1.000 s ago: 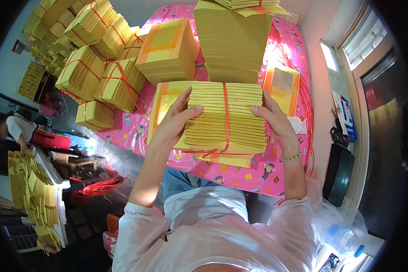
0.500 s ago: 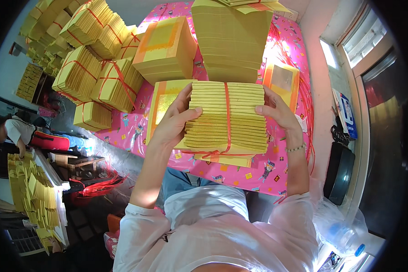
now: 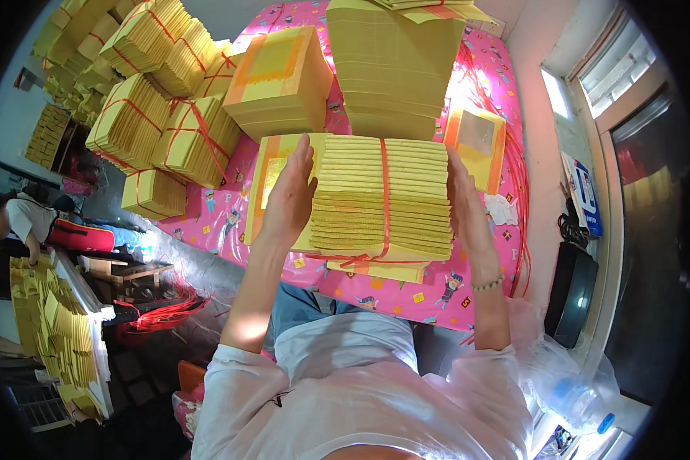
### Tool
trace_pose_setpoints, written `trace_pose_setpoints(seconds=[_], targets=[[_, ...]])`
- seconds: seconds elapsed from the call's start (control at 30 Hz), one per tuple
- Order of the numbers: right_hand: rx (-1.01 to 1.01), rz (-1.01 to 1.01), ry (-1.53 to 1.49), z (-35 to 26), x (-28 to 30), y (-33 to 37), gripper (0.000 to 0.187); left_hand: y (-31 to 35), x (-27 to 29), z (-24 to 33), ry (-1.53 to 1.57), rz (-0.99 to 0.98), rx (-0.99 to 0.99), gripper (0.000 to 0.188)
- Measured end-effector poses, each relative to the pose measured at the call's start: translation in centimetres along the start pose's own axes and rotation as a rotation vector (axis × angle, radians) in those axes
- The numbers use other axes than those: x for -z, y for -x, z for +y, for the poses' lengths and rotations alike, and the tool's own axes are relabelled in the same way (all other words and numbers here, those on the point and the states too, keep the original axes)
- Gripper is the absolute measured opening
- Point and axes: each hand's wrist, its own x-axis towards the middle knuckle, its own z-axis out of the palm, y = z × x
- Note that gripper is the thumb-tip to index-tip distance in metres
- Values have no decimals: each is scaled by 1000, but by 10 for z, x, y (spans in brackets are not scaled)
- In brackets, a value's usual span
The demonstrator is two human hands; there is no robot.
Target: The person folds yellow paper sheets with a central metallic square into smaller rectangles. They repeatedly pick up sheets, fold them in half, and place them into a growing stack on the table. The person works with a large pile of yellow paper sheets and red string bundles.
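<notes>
A thick bundle of yellow paper sheets, tied with a red string, is pressed between both my hands above the pink patterned table. My left hand lies flat against the bundle's left side, fingers up. My right hand presses its right side; a bead bracelet is on that wrist. Under the bundle lie loose yellow sheets with gold squares.
A tall untied stack of yellow paper stands behind the bundle, an orange-edged stack to its left, a small one at right. Several tied bundles are heaped at far left. A person is at the left edge. Red strings trail along the right.
The bundle has been squared up: both hands shifted from gripping its top corners to pressing flat on its sides. It stays above the same spot on the table.
</notes>
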Motion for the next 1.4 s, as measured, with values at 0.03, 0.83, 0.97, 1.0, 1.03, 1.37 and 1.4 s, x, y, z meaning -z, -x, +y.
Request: trace_pose_setpoints(seconds=[0.03, 0.83, 0.97, 1.0, 1.03, 1.37, 1.4], targets=[[14, -19, 17, 1, -5, 2, 71, 0, -6, -2, -21, 1, -3, 63], [91, 126, 30, 10, -2, -32, 67, -18, -10, -1, -225, -79, -44, 68], [-11, 35, -103, 16, -4, -66, 65, -37, -8, -10, -279, -123, -51, 74], [-22, 31, -165, 21, -9, -74, 65, -40, -11, -13, -238, -144, -42, 75], [-33, 27, -227, 23, -12, -79, 66, -42, -15, -16, -198, -165, -33, 77], [-44, -85, -243, 13, -17, -67, 67, -42, -27, -19, -197, -132, 7, 81], [-77, -75, -251, 13, -16, -68, 67, -43, -27, -18, -186, -139, 17, 81]])
